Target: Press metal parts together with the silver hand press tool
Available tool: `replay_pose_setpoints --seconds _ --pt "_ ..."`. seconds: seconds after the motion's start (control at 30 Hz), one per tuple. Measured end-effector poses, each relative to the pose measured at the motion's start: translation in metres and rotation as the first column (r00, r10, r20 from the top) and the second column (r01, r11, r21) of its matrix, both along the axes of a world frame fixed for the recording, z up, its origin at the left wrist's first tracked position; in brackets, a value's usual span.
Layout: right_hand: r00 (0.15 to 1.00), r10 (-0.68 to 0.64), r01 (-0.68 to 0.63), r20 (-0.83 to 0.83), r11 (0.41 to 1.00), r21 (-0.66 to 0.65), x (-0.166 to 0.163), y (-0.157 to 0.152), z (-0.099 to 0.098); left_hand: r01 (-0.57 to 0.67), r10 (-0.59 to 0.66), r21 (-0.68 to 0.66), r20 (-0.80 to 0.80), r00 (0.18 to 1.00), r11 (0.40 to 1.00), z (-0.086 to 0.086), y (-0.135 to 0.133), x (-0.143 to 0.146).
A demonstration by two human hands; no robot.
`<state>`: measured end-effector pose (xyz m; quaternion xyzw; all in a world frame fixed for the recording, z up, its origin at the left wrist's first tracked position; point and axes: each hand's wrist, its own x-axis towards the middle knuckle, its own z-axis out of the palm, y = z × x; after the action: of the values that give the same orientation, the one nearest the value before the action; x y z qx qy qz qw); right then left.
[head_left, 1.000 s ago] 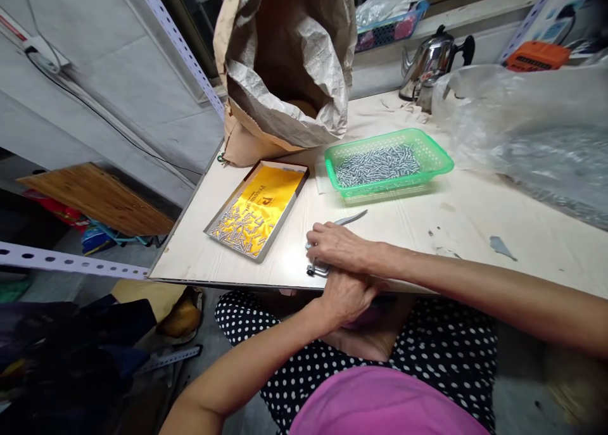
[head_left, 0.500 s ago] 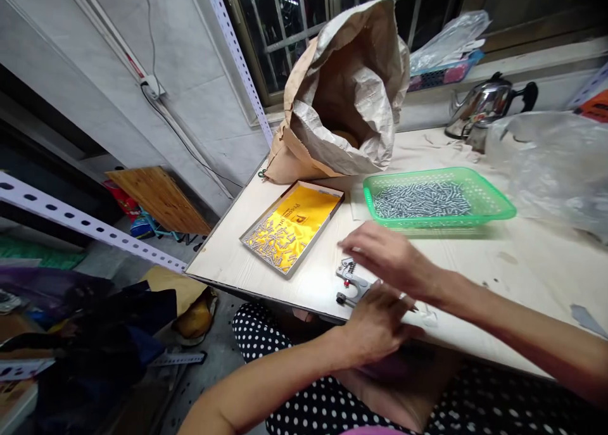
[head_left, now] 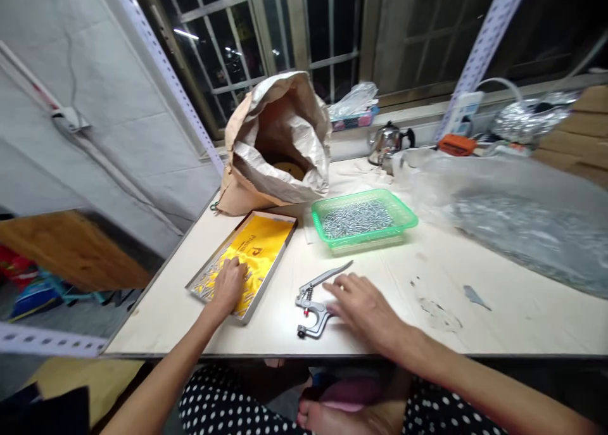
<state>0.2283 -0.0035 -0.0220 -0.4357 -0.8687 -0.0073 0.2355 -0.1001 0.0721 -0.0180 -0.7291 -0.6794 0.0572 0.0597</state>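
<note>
My left hand (head_left: 230, 285) reaches into a shallow tray (head_left: 271, 275). Its fingers are curled down among small silvery metal pieces (head_left: 205, 284), which lie on yellow printed material (head_left: 266, 235). Whatever is between the fingertips is hidden. My right hand (head_left: 363, 305) lies over the lower handle of hand-press snap pliers (head_left: 317, 315), fingers stretched out and slightly apart. The pliers lie on the table, their jaw facing left and the upper handle raised away from the lower one. Behind them, a green plastic basket (head_left: 409, 222) contains many small metal pieces (head_left: 356, 219).
A large open paper sack (head_left: 242, 185) stands behind the tray. Along the back are a metal kettle (head_left: 384, 142) and an orange object (head_left: 456, 145). A big clear plastic bag (head_left: 532, 223) covers the right side. A grey scrap (head_left: 475, 296) lies on the table (head_left: 380, 340).
My left hand has left the pliers and moved into the tray. My right hand has come down to the pliers' handle. The view has swung right.
</note>
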Motion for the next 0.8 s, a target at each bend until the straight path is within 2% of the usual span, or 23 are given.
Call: replay_pose_setpoints --seconds 0.07,0.2,0.27,0.33,0.4,0.47,0.5,0.57,0.67,0.8 --pt "0.999 -0.015 0.018 0.029 0.996 -0.085 -0.009 -0.015 -0.023 0.041 -0.041 0.004 -0.018 0.999 0.999 -0.004 0.004 -0.003" --pt "0.996 -0.082 0.083 0.021 0.994 -0.078 -0.014 -0.025 -0.046 0.090 -0.091 0.049 0.015 0.996 0.995 0.001 0.009 -0.004" --pt "0.993 -0.117 0.118 0.009 0.991 -0.061 -0.012 -0.024 -0.051 0.064 -0.076 0.099 0.125 0.989 0.993 0.008 0.005 0.003" --pt "0.992 -0.126 0.126 0.005 0.990 -0.062 -0.010 -0.021 -0.053 -0.009 -0.031 0.118 0.327 0.945 0.993 0.016 -0.006 0.018" --pt "0.994 -0.113 0.114 0.013 0.990 -0.077 -0.008 -0.019 -0.053 -0.074 0.048 0.023 0.570 0.820 0.997 0.023 -0.023 0.040" --pt "0.994 -0.101 0.103 0.030 0.990 -0.095 -0.006 -0.018 -0.053 -0.038 0.164 -0.181 0.755 0.634 0.983 0.025 -0.042 0.063" --pt "0.995 -0.097 0.101 0.039 0.990 -0.102 -0.005 -0.018 -0.053 0.004 0.229 -0.278 0.802 0.552 0.961 0.024 -0.050 0.074" --pt "0.994 -0.092 0.097 0.054 0.989 -0.108 -0.004 -0.018 -0.054 0.054 0.333 -0.405 0.814 0.476 0.913 0.018 -0.063 0.090" --pt "0.993 -0.097 0.103 0.070 0.990 -0.099 -0.004 -0.018 -0.056 0.064 0.405 -0.495 0.772 0.489 0.867 0.009 -0.071 0.101" --pt "0.992 -0.096 0.104 0.084 0.990 -0.095 -0.005 -0.019 -0.057 0.081 0.400 -0.526 0.728 0.556 0.847 0.002 -0.070 0.103"
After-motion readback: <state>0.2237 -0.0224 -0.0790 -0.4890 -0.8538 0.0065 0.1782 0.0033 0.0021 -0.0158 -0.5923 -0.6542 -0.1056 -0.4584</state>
